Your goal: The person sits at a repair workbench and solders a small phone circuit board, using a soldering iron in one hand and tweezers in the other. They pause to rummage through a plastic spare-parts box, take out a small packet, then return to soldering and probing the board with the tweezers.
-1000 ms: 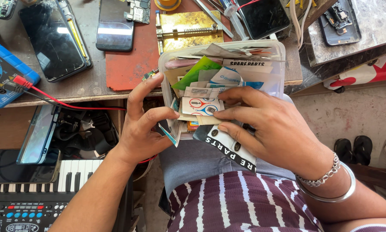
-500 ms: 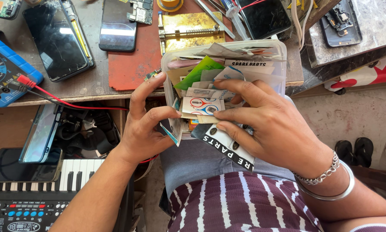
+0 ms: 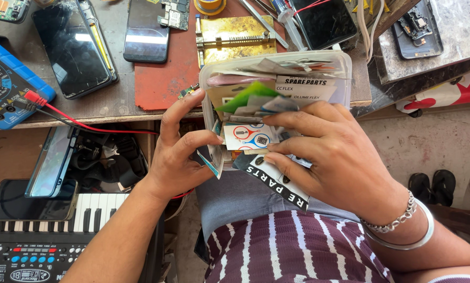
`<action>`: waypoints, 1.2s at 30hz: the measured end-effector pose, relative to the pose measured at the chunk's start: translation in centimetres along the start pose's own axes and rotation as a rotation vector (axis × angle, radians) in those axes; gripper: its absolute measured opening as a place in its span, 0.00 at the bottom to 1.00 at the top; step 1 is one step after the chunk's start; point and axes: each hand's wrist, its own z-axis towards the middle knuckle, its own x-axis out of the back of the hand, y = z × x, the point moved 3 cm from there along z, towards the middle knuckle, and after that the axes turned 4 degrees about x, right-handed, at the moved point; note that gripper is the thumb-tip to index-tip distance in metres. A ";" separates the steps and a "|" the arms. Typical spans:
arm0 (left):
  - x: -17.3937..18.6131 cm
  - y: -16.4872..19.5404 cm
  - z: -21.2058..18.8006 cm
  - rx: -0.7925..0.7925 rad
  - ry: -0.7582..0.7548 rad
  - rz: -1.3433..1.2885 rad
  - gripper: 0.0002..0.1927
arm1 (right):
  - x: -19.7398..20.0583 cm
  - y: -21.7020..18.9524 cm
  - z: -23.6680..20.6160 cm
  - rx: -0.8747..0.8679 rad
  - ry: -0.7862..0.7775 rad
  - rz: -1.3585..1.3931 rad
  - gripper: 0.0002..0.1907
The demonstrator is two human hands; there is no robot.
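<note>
Clear plastic box (image 3: 345,78): rectangular, open-topped, resting on the person's lap against the table edge, packed upright with small flat part packets. Small white packet (image 3: 248,136): red and blue markings, front of the stack, facing up. Black-and-white packet (image 3: 277,181): tilted, sticking out below the box's near edge.
</note>
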 end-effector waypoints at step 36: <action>0.0 0.0 0.2 0.014 0.014 -0.003 0.28 | 0.2 4.9 1.0 -0.371 0.410 0.631 0.06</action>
